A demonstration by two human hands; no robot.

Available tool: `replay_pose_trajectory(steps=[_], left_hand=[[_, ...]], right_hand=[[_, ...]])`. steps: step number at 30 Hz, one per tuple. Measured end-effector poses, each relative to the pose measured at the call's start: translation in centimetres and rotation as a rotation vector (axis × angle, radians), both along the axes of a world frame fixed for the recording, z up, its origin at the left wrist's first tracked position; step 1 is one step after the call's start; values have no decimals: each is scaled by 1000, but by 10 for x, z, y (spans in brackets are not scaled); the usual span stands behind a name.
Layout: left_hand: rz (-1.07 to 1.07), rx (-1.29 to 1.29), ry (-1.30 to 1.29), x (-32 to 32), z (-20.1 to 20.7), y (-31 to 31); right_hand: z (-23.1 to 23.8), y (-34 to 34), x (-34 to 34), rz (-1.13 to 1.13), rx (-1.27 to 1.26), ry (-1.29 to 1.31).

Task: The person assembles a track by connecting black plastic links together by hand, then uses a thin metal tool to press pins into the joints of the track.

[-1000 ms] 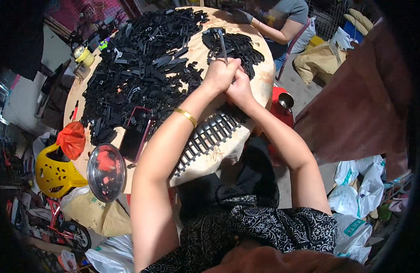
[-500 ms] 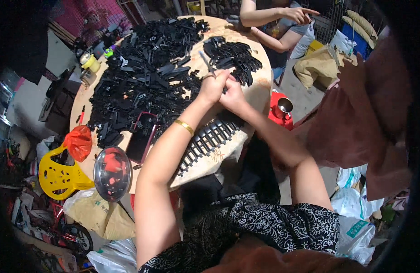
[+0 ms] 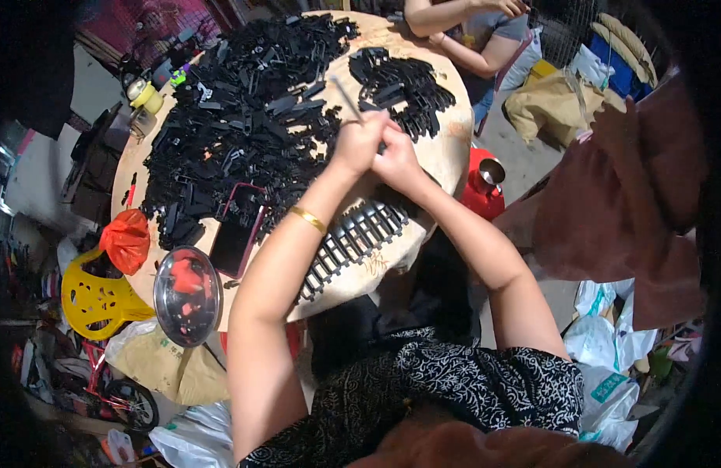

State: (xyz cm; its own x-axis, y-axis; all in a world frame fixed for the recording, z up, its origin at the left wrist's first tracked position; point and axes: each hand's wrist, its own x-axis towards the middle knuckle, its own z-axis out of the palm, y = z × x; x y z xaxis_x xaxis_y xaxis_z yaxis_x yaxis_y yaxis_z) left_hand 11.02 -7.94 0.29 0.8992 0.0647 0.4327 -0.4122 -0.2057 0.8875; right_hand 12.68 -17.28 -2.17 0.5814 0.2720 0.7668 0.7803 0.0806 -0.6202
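Observation:
My left hand point(image 3: 358, 144) and my right hand point(image 3: 396, 160) meet over the near part of the round wooden table point(image 3: 446, 175), both closed. A thin grey stick-like tool point(image 3: 346, 97) juts up and away from my left fingers; its lower end is hidden. My right fingers press against the left hand, with a small dark bit showing between them that I cannot make out. Below my wrists, black plastic parts point(image 3: 358, 240) lie side by side in a row along the near edge. Beyond my hands spreads a large heap of black plastic parts point(image 3: 236, 132), with a smaller pile point(image 3: 407, 90) right of it.
Left of my forearm are a phone point(image 3: 234, 248), a clear bowl point(image 3: 188, 296), a red plastic bag point(image 3: 126, 240) and a yellow stool point(image 3: 103, 300). A metal cup point(image 3: 491, 171) rests on a red stool point(image 3: 479, 199) at right. Another person's arm point(image 3: 446, 17) is across the table.
The view has shifted slightly, and my joined hands stay close together. The tool leans a little more to the left. Across the table, the other person's raised hand has moved up and left.

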Motion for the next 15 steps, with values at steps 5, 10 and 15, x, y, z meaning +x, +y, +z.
replay_pose_trajectory(steps=[5,10,15], left_hand=[[66,81,116,5,5,-1],[45,169,140,2,11,5],[8,96,117,-7,10,8]], right_hand=[[-2,-4,3,41,-88,156],[1,4,-6,-22,-47,104],[1,6,-14,39,-45,224]])
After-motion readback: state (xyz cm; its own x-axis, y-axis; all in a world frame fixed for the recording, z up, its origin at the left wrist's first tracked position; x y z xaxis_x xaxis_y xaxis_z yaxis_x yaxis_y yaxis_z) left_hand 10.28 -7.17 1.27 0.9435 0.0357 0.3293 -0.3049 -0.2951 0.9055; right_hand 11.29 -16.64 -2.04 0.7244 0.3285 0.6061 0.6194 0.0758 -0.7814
